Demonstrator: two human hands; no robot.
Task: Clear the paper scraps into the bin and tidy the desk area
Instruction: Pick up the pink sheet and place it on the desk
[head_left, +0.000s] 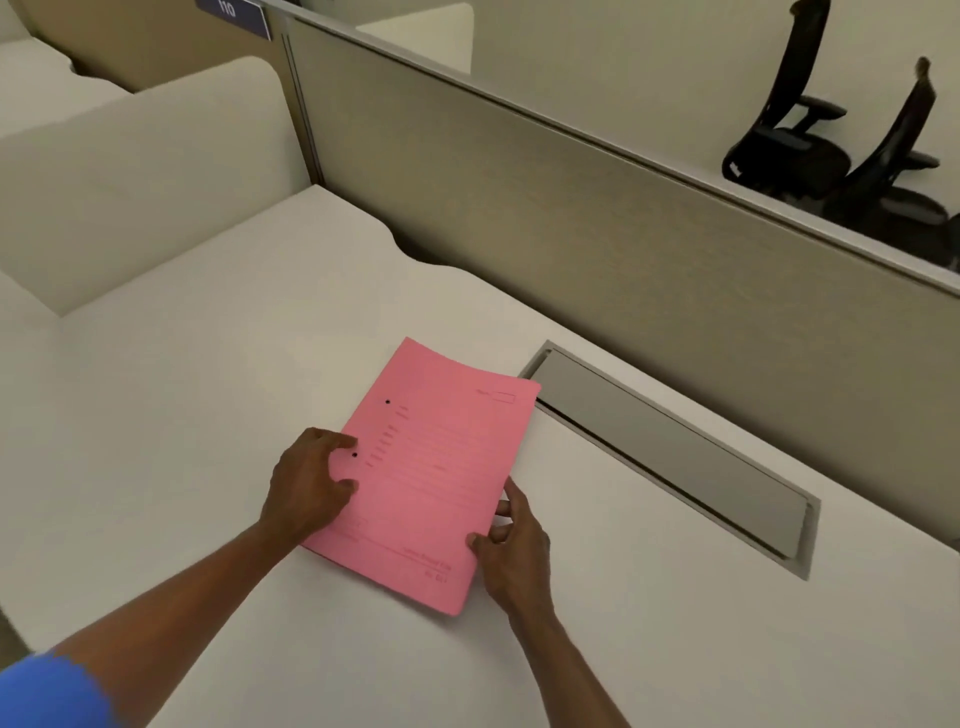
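White desk (182, 415) fills most of the view, backed by a beige cubicle partition (597, 218); two black office chairs (810, 156) sit beyond it, well apart from the work. Grey cable-tray flap (670, 457) is set into the desktop near the partition, its near-left corner just under/beside the far corner of the folder.

Pink file folder (431, 478) lies flat on the desk, angled, w/ two punched holes along its left edge & faint printed lines. No loose paper scraps visible on the desk & no bin in view.

Left hand (311, 483): fingers spread & curled lightly, tips resting on the folder's left edge by the lower hole — pressing, not gripping as far as I can tell. Right hand (511, 551): partly closed, thumb on top of the folder's right edge near the lower corner, fingers alongside or under it; looks like a light pinch, though can't confirm fingers are beneath. Blue sleeve (47, 691) at bottom left.

Step, my read: the tidy part — squaring or picking up the folder, w/ the scraps apparently dealt with or out of frame. Next move prob needs the right-hand pinch firmed up & the left sliding under so the folder lifts w/o spilling whatever's inside, then a proper spot for it, clear of the flap.
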